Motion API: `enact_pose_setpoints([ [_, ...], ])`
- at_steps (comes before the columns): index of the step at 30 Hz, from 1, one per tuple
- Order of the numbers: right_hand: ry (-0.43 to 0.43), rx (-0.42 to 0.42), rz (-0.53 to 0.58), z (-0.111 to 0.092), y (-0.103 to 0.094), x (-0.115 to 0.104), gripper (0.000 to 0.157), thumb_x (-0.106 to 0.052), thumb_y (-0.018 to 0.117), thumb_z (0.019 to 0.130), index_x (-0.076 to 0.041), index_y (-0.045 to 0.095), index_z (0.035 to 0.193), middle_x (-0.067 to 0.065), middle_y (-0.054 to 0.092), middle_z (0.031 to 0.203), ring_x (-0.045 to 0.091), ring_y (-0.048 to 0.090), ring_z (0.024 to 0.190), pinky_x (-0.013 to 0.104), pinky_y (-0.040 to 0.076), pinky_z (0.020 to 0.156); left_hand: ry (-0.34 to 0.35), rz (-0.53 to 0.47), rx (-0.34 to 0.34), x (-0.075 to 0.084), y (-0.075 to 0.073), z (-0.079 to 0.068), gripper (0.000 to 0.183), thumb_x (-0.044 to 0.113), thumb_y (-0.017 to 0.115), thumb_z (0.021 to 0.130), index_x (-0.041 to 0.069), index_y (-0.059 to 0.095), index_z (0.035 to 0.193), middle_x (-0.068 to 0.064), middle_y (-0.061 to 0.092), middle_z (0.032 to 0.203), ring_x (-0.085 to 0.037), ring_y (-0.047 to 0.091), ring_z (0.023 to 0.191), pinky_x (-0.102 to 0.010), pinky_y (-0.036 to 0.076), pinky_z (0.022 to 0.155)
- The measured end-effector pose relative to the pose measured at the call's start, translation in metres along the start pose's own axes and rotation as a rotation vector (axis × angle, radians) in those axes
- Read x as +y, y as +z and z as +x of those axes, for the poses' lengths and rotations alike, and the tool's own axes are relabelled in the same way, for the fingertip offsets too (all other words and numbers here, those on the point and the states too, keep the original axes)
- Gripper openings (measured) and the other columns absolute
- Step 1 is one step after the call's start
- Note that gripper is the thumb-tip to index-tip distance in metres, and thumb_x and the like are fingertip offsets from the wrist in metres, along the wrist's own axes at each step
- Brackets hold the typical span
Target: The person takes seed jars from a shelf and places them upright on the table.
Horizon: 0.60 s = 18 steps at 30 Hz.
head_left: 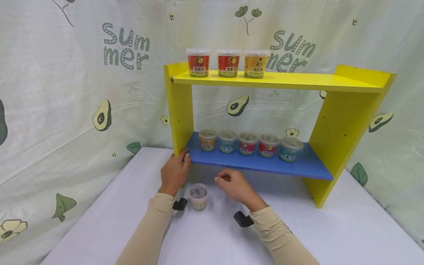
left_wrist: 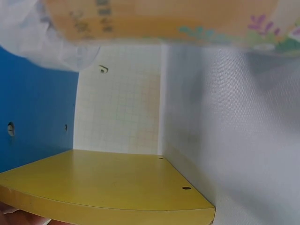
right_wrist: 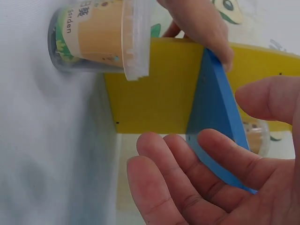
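My left hand [head_left: 173, 175] grips the lower front corner of the shelf unit, fingers behind the yellow side panel [head_left: 181, 114] and thumb at the blue board [head_left: 228, 160]. In front of the blue board, my right hand [head_left: 237, 187] is held in the air with loosely bent fingers and nothing in them; the right wrist view shows its bare palm side [right_wrist: 220, 197]. Between the two hands, a clear plastic cup with an orange label [head_left: 198, 203] stands upright on the white table. This cup [right_wrist: 93, 37] appears sideways in the right wrist view.
Several labelled cups stand in a row on the blue board, such as a red one [head_left: 248, 144]. Three more, including a yellow one [head_left: 255, 65], are on the yellow top board [head_left: 298, 79]. A patterned cloth [head_left: 82, 92] hangs behind the table [head_left: 347, 228].
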State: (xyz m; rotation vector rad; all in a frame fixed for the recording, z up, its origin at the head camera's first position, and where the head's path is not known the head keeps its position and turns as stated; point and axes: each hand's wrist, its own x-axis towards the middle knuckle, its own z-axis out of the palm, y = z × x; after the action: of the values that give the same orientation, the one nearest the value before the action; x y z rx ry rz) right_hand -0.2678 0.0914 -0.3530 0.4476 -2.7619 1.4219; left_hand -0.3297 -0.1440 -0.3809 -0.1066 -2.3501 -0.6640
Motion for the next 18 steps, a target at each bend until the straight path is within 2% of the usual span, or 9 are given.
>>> enact_pose_setpoints([
  [3, 0.018, 0.01, 0.011, -0.002, -0.004, 0.001, 0.029, -0.034, 0.063, 0.097, -0.012, 0.066, 0.116, 0.002, 0.065, 0.104, 0.018, 0.062, 0.092, 0.04, 0.052, 0.076, -0.004, -0.002, -0.009, 0.0, 0.001, -0.001, 0.045, 0.046, 0.038, 0.105, 0.024, 0.064, 0.135, -0.019, 0.067, 0.11, -0.038, 0.067, 0.087, -0.054, 0.052, 0.063],
  [8, 0.034, 0.008, 0.064, -0.005, -0.009, 0.0, 0.033, -0.034, 0.063, 0.098, -0.01, 0.062, 0.121, 0.003, 0.066, 0.099, 0.017, 0.065, 0.087, 0.039, 0.052, 0.073, -0.012, -0.003, -0.007, 0.0, 0.001, -0.004, 0.045, 0.046, 0.038, 0.105, 0.023, 0.064, 0.135, -0.019, 0.067, 0.111, -0.037, 0.068, 0.088, -0.054, 0.053, 0.065],
  [12, 0.016, 0.004, 0.108, -0.007, -0.013, -0.004, 0.032, -0.032, 0.062, 0.099, -0.008, 0.062, 0.121, 0.004, 0.067, 0.093, 0.018, 0.065, 0.083, 0.037, 0.054, 0.071, -0.012, -0.005, -0.001, 0.0, 0.0, -0.004, 0.046, 0.045, 0.038, 0.105, 0.023, 0.064, 0.135, -0.019, 0.067, 0.111, -0.037, 0.068, 0.089, -0.054, 0.053, 0.065],
  [18, -0.029, -0.005, 0.111, -0.009, -0.022, -0.012, 0.023, -0.028, 0.063, 0.1, -0.01, 0.066, 0.115, 0.002, 0.067, 0.091, 0.017, 0.064, 0.082, 0.037, 0.054, 0.072, -0.009, 0.002, -0.001, 0.001, -0.001, -0.001, 0.046, 0.046, 0.038, 0.106, 0.022, 0.064, 0.135, -0.02, 0.067, 0.108, -0.037, 0.068, 0.085, -0.053, 0.053, 0.062],
])
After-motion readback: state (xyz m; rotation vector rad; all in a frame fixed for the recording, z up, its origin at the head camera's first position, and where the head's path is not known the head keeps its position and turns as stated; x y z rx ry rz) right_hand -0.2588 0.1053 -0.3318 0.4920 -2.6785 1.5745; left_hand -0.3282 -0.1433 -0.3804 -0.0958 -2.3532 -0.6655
